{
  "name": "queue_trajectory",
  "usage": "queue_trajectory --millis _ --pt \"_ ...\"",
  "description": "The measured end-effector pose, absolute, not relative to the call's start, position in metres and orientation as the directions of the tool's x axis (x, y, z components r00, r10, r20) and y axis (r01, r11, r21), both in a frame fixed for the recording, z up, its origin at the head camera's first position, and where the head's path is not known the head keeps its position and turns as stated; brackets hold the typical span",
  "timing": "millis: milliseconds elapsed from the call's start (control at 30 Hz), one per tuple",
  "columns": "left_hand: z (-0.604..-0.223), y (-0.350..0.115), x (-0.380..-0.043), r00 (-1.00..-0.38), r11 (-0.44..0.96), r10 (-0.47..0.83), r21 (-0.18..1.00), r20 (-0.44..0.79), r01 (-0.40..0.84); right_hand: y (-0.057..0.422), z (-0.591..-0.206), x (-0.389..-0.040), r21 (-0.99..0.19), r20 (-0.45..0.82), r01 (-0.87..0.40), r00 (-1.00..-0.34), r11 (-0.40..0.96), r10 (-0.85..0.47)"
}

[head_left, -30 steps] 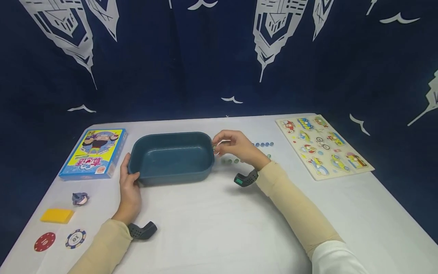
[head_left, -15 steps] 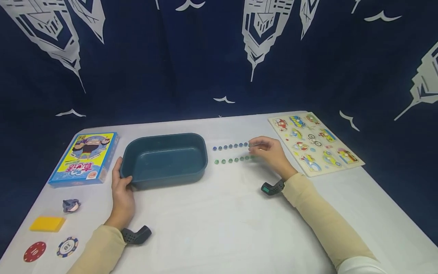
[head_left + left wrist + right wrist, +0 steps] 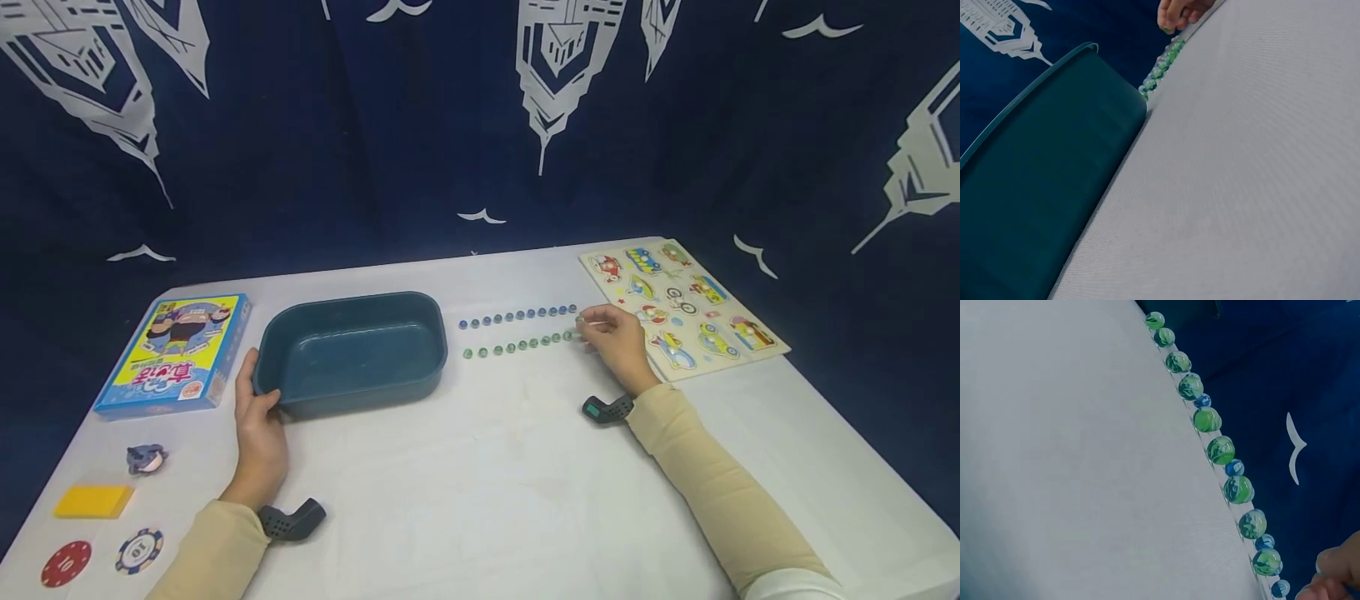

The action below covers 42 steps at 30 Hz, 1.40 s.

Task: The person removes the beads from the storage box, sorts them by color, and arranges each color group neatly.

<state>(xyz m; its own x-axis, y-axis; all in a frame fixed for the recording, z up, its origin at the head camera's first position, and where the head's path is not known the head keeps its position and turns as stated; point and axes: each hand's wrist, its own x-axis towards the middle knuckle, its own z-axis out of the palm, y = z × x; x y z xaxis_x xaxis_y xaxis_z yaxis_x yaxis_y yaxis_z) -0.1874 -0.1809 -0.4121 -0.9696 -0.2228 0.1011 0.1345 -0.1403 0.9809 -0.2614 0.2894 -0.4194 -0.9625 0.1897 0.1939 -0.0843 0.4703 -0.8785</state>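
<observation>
A dark teal plastic basin (image 3: 352,350) stands on the table, seen from its side in the left wrist view. My left hand (image 3: 258,442) holds its left front corner, thumb at the front and fingers along the left side. To the basin's right lie two rows of glass marbles, blue marbles (image 3: 520,316) behind and green marbles (image 3: 522,345) in front. At the right end of the rows my right hand (image 3: 618,342) pinches a green marble (image 3: 1167,30), largely hidden by the fingertips. Only part of that hand shows in the right wrist view.
A wooden picture puzzle board (image 3: 682,308) lies right of the right hand. On the left are a blue and yellow box (image 3: 176,354), a shark figure (image 3: 146,459), a yellow block (image 3: 93,502), a red chip (image 3: 66,564) and a white-blue chip (image 3: 139,551).
My right hand has moved from beside the basin's right rim to the right end of the marble rows, uncovering them. The left hand stays on the basin. The head view has shifted slightly.
</observation>
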Motion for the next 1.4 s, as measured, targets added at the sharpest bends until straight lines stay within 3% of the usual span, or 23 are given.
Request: queue_trajectory --millis 700,1067,1200,1400 --pt "-0.412 -0.185 -0.184 -0.968 -0.128 -0.231 0.983 0.098 0.13 0.288 -0.431 -0.267 -0.765 0.186 -0.043 -0.97 0.643 0.157" --pt "-0.414 -0.185 -0.186 -0.965 -0.125 -0.243 0.984 0.097 0.13 0.283 -0.418 -0.266 -0.845 0.211 -0.083 -0.959 0.529 0.187" --pt "-0.415 -0.185 -0.188 -0.967 -0.114 -0.236 0.985 0.099 0.129 0.272 -0.4 -0.261 -0.86 0.246 -0.167 -0.963 0.482 0.107" --pt "-0.415 -0.183 -0.19 -0.97 -0.097 -0.226 0.988 0.092 0.116 0.237 -0.377 -0.261 -0.874 0.21 -0.261 -0.963 0.41 -0.167"
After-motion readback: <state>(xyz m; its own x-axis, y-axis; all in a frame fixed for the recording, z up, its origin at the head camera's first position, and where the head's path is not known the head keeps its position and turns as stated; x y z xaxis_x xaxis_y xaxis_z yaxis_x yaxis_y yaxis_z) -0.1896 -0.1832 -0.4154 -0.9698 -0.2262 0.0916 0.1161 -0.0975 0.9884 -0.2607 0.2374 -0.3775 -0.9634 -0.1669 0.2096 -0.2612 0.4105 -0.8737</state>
